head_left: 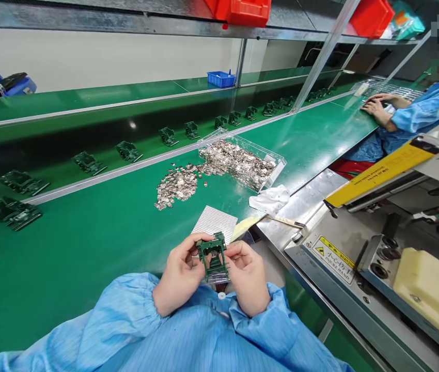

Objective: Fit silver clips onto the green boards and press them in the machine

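Note:
Close in front of my body, a dark green plastic frame [215,254] with an open middle is held up between both hands. My left hand [181,271] pinches its left side, and my right hand [247,274] grips the right side with the fingertips. Just beyond the frame lies a sheet with a fine light grid [214,222]. Farther off, a loose pile of small silvery metal pieces [176,186] spreads beside a clear plastic box [277,173] heaped with the same pieces.
Similar green assemblies [128,151] line the belt along the left. A crumpled white cloth [269,199] lies by the bench edge. At right stands a machine with a yellow bar [384,170] and a warning label [334,258]. A co-worker's hands [382,108] work farther up.

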Action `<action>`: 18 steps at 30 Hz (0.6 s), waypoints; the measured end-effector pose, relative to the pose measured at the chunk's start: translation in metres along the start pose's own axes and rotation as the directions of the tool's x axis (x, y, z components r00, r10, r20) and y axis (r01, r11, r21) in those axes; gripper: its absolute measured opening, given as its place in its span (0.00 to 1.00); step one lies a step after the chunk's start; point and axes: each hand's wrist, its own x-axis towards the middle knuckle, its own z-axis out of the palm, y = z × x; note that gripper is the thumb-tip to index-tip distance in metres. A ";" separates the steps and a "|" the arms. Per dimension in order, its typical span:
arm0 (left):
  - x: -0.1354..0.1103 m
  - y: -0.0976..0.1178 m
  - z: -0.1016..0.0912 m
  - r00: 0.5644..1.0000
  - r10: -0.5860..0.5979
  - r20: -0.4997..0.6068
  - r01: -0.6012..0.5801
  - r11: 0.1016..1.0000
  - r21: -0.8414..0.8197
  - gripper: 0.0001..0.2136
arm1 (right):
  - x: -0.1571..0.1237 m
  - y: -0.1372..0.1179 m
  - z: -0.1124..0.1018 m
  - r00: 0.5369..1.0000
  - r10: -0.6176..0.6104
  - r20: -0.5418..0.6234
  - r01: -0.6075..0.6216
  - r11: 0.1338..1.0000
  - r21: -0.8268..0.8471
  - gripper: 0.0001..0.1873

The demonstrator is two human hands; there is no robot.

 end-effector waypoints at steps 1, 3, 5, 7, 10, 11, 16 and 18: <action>-0.001 0.000 0.003 1.000 -0.006 0.008 0.006 1.000 0.006 0.13 | -0.001 0.000 -0.002 1.000 -0.001 -0.012 0.001 1.000 -0.002 0.10; -0.002 -0.001 0.009 0.999 -0.011 0.032 0.011 1.000 -0.003 0.13 | -0.004 0.003 -0.007 0.999 0.006 -0.033 -0.006 1.000 0.001 0.11; 0.000 -0.002 0.012 0.998 -0.006 0.068 0.008 1.000 -0.025 0.12 | -0.005 0.008 -0.014 0.999 0.013 -0.045 -0.012 1.000 0.020 0.12; 0.010 -0.004 0.012 0.994 0.005 0.108 -0.002 1.000 -0.022 0.13 | -0.004 0.017 -0.025 0.998 0.006 -0.067 -0.002 0.998 0.064 0.13; 0.041 -0.012 0.005 0.995 0.056 0.077 -0.057 0.998 0.011 0.16 | 0.001 0.035 -0.044 0.993 0.031 -0.118 -0.027 0.999 0.041 0.18; 0.054 -0.016 0.004 0.995 0.084 0.046 -0.084 0.996 0.006 0.17 | 0.004 0.041 -0.049 0.991 0.054 -0.122 -0.054 0.999 0.003 0.20; 0.100 -0.038 0.013 0.985 0.172 0.019 -0.171 0.985 -0.016 0.18 | 0.019 0.065 -0.046 0.994 0.107 -0.001 -0.106 0.986 -0.125 0.26; 0.102 -0.045 0.022 0.984 0.171 0.057 -0.172 0.985 0.007 0.17 | 0.022 0.071 -0.037 0.997 0.079 0.018 -0.076 0.986 -0.150 0.24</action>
